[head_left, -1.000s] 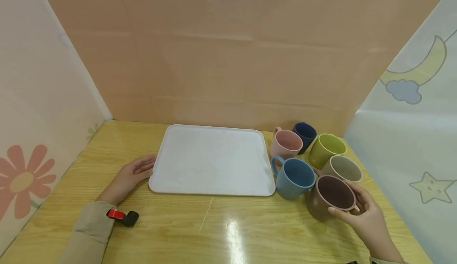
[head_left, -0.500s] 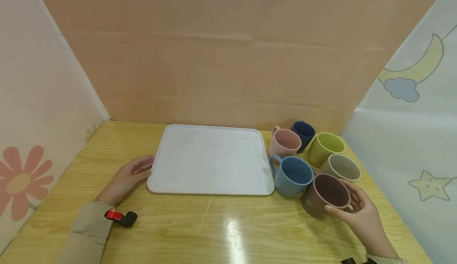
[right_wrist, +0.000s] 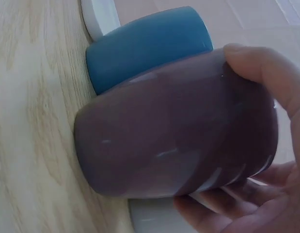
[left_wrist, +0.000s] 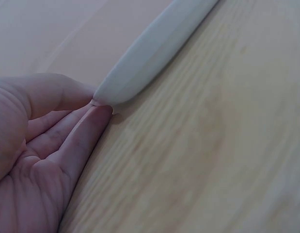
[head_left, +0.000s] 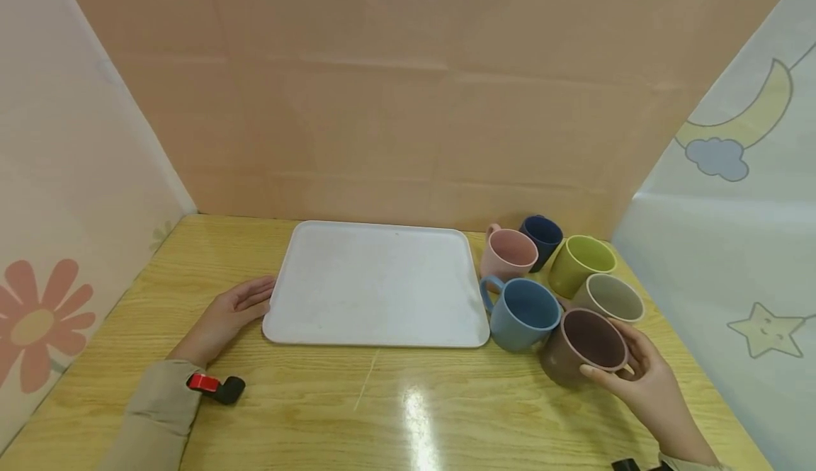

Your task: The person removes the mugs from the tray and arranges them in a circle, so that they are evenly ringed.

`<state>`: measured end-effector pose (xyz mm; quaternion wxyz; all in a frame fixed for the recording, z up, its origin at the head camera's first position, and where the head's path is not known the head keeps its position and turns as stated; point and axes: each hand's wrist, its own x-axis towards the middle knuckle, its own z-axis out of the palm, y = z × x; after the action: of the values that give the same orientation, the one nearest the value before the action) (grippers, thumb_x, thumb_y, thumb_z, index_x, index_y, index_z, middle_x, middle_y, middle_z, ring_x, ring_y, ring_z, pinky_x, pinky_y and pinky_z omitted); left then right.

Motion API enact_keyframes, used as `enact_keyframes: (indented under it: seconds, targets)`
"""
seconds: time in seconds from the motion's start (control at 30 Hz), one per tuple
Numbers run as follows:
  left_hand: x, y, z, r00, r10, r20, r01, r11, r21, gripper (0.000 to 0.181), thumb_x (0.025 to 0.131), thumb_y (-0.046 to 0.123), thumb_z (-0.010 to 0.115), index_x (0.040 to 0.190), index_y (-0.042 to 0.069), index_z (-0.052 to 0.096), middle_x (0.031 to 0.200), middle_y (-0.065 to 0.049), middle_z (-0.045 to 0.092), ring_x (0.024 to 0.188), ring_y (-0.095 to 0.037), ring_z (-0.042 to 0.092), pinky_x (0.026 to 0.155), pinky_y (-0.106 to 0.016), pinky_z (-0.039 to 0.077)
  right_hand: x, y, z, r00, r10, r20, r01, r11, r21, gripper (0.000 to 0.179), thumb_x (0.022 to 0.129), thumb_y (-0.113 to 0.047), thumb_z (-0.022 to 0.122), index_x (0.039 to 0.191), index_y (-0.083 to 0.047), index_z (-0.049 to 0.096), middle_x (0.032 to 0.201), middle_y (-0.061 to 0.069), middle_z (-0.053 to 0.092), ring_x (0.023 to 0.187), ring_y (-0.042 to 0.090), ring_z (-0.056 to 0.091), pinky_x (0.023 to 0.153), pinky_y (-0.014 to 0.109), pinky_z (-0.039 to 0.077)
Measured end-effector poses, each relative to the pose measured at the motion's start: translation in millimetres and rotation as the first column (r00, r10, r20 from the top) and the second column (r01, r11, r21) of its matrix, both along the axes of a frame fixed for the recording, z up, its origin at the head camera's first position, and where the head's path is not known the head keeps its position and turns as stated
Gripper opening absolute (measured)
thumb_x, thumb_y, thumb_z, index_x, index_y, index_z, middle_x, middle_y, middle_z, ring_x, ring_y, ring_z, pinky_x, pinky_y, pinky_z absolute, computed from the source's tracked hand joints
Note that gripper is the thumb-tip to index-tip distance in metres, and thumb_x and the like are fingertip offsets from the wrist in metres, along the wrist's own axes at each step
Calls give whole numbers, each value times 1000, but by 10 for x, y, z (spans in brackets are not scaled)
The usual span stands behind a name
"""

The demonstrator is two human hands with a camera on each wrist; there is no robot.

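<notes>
My right hand grips a brown mug, thumb on the near side of its rim and fingers round the far side. Seen from the right wrist, the mug's base is right at the tabletop and its wall lies against a blue mug. Behind my right fingers stands a beige mug. My left hand rests by the left edge of a white tray. Its fingers are fairly straight, and their tips touch the tray's rim in the left wrist view.
A pink mug, a navy mug and a lime green mug stand close together at the back right, beside the tray. An orange-tan wall closes off the back of the wooden table. Patterned side walls flank it.
The brown mug has shifted very slightly left toward the blue mug with my right hand on it. My left hand stays at the tray's edge. The head view has moved a little.
</notes>
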<state>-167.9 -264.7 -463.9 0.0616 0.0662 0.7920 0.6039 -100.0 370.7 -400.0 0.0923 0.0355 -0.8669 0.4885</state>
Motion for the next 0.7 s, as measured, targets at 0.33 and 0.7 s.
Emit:
enact_keyframes:
  seconds: [0.33,0.7]
  targets:
    - [15,15,0,1000,19,-3,-19,1000,19,64,103,25,62,155,-2,35,153,-27,43,120,12,49,95,-8,42,45,-200,301,976,-31,-217,80,972,220,72,88,2,76,152,-9,45,139,-16,44,119,-10,43,88,3,41]
    - [7,101,184,997,51,50,-46,994,-102,57,108,23,53,153,-6,35,153,-28,42,140,-40,41,94,-12,44,-286,-1066,470,839,227,-495,-182,974,138,41,79,23,69,117,6,68,111,9,68,103,8,66,91,16,51]
